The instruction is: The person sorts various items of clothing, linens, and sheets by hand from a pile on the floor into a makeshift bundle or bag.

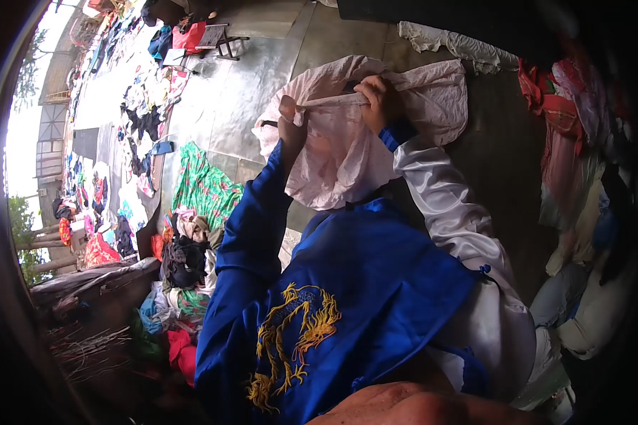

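A pale pink garment, creased and thin, is stretched between my two hands above the floor. My left hand, in a blue sleeve, is closed on one end of a straight folded edge. Farther along that edge, my right hand pinches the fabric from above, its wrist in a blue cuff with a white satin sleeve behind. One part of the garment spreads out to the right of my right hand, while another hangs toward my lap. A blue robe front with a gold embroidered dragon covers my body.
A green floral cloth lies to the left on the grey floor, by a heap of mixed clothes. A folding stool stands farther off. White fabric lies ahead; red and pink clothes pile at right.
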`<state>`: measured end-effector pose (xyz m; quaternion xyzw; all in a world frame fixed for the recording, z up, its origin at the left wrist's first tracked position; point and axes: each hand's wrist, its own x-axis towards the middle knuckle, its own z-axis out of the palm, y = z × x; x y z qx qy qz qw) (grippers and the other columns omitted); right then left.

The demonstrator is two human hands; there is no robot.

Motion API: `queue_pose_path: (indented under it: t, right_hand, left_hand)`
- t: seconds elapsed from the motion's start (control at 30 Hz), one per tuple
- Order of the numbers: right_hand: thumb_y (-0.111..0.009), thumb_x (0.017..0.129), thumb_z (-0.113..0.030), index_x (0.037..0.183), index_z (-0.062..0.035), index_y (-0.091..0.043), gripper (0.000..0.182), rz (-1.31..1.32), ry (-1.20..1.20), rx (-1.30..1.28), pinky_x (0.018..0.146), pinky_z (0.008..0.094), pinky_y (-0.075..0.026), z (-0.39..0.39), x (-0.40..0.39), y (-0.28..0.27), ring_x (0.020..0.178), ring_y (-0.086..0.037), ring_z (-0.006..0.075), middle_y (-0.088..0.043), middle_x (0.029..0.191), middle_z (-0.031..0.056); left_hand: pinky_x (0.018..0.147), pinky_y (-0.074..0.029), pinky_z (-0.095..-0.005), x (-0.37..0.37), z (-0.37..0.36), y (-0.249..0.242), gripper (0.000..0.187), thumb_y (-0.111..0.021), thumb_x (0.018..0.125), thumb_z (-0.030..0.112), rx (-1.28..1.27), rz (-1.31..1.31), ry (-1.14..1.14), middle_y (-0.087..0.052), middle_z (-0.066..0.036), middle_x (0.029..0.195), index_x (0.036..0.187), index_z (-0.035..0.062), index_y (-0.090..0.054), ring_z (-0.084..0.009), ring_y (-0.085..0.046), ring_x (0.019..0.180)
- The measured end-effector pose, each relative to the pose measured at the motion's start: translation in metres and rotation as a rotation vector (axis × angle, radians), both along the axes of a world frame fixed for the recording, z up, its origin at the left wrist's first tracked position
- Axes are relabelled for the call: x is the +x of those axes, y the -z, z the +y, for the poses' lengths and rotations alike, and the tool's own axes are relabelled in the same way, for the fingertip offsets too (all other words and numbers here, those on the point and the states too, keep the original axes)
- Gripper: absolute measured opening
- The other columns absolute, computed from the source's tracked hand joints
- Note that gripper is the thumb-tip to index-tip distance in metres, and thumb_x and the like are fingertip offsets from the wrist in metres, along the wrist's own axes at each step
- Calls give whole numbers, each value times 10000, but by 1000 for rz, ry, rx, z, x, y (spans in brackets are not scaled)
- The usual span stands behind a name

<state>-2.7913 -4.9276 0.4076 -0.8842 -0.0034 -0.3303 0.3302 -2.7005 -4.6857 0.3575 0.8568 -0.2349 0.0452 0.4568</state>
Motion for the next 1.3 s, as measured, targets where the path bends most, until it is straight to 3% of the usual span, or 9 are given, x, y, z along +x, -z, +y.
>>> queue_pose_path:
  t: [0.07,0.17,0.33,0.53,0.63,0.7,0.87,1.07,1.3]
  right_hand:
    - [-608,808,-148,989,-96,-631,190,-1,-177,133,637,373,-534,20,8,8,750,-657,272,-656,850,100]
    - [-599,868,-190,1008,-57,-631,196,903,-727,688,559,322,-535,49,1,-25,703,-656,179,-652,825,78]
    - [-631,875,-184,1146,-43,-605,306,547,-223,713,540,257,-522,93,48,24,714,-642,109,-666,938,84]
    - [-709,793,-172,949,-25,-652,222,607,-379,380,668,309,-488,157,84,34,727,-639,174,-662,826,77]
    - [-720,773,-157,854,-18,-661,172,487,-266,189,657,325,-477,185,99,19,704,-629,201,-635,750,86]
    - [-716,760,-131,828,-23,-663,138,399,-254,149,653,330,-481,208,104,-7,708,-634,228,-633,735,98]
    - [-693,748,-63,849,-31,-667,109,265,-397,88,662,331,-490,285,154,-98,721,-643,255,-648,762,101]
    - [-659,766,-47,853,-40,-675,89,301,-507,-44,687,337,-501,321,198,-104,772,-656,263,-669,810,99]
    - [-644,775,-73,854,-31,-670,93,305,-586,12,720,357,-510,390,212,-79,792,-657,288,-662,821,122]
  left_hand:
    - [561,-452,-320,5,10,-6,135,-556,918,154,-13,115,29,-594,-46,744,886,40,-622,-151,-579,661]
    - [595,-457,-306,6,19,-13,126,-538,922,136,-83,118,123,-588,-24,767,914,33,-609,-133,-573,695]
    - [638,-469,-281,21,50,-27,127,-535,891,93,-252,428,316,-600,-46,786,969,13,-596,-121,-574,719]
    - [767,-474,-308,55,99,-53,150,-499,933,83,-328,237,692,-633,-85,886,887,0,-616,-179,-607,887]
    - [776,-466,-315,95,149,-21,188,-480,951,118,-317,189,544,-630,-92,905,947,-5,-623,-173,-597,888]
    - [762,-459,-307,109,176,-30,292,-478,980,221,-409,715,424,-609,-86,931,1126,-10,-581,-151,-570,887]
    - [776,-460,-299,145,203,-53,369,-532,931,306,-496,275,626,-593,-111,907,1063,-35,-577,-191,-569,869]
    - [951,-415,-335,171,253,-36,706,-708,810,466,-583,807,809,-512,-64,1237,1299,29,-446,-192,-497,1110]
    - [938,-430,-330,149,273,-34,356,-640,889,184,-402,629,651,-545,-90,1193,1189,20,-541,-177,-514,1097]
